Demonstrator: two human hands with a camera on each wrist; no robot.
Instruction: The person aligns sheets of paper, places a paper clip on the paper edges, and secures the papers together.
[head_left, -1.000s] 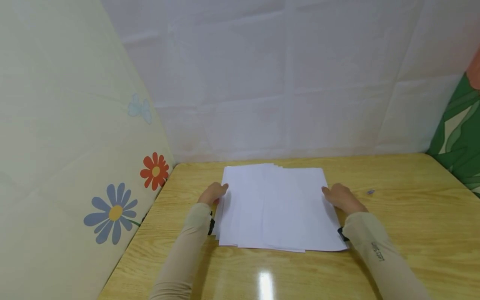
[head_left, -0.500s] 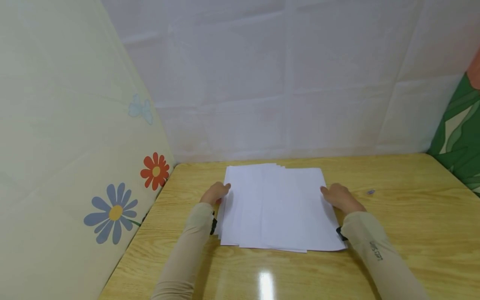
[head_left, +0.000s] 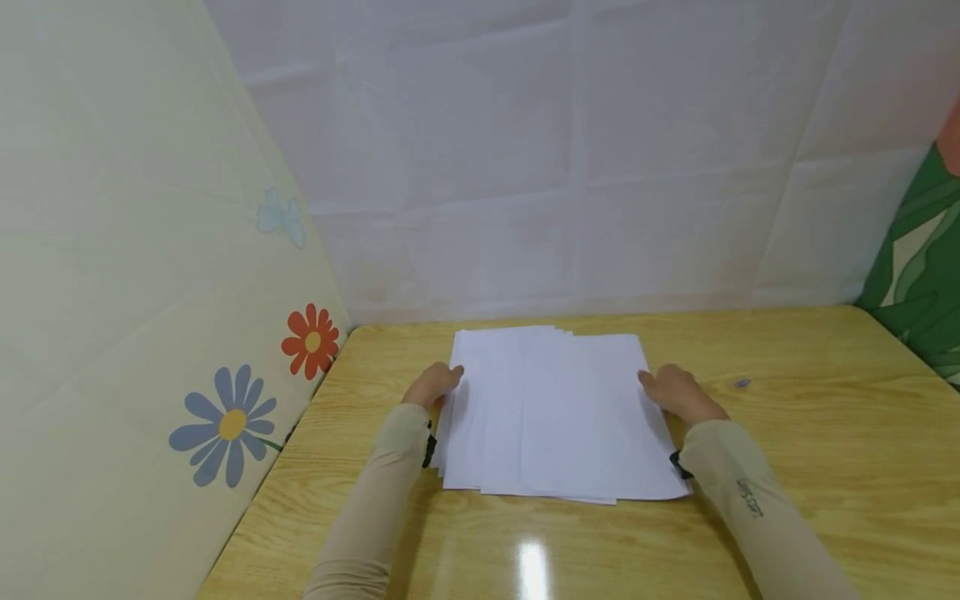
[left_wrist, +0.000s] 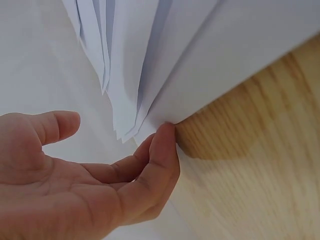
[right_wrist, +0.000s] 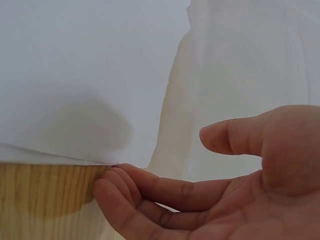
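Observation:
Overlapping white paper sheets [head_left: 570,417] lie spread in an uneven pile on the wooden table, between both hands. My left hand [head_left: 435,384] is at the pile's left edge; in the left wrist view, the fingertips of the left hand [left_wrist: 110,180] touch the lower edge of the fanned sheets [left_wrist: 135,65], thumb held apart. At the right edge is my right hand [head_left: 682,393]. The right wrist view has the bent fingers of the right hand [right_wrist: 200,190] against the edge of the paper [right_wrist: 90,75], its thumb apart too. Neither hand pinches the sheets.
A small purplish item [head_left: 742,383] lies on the wooden table [head_left: 825,417] right of my right hand. Pale cloth [head_left: 570,167] hangs behind the table, and a flower-printed cloth [head_left: 112,250] stands along the left side.
Both hands have moved slightly toward each other. The left part of the pile has shifted a little right, and the right edge a little left, so the spread is slightly narrower.

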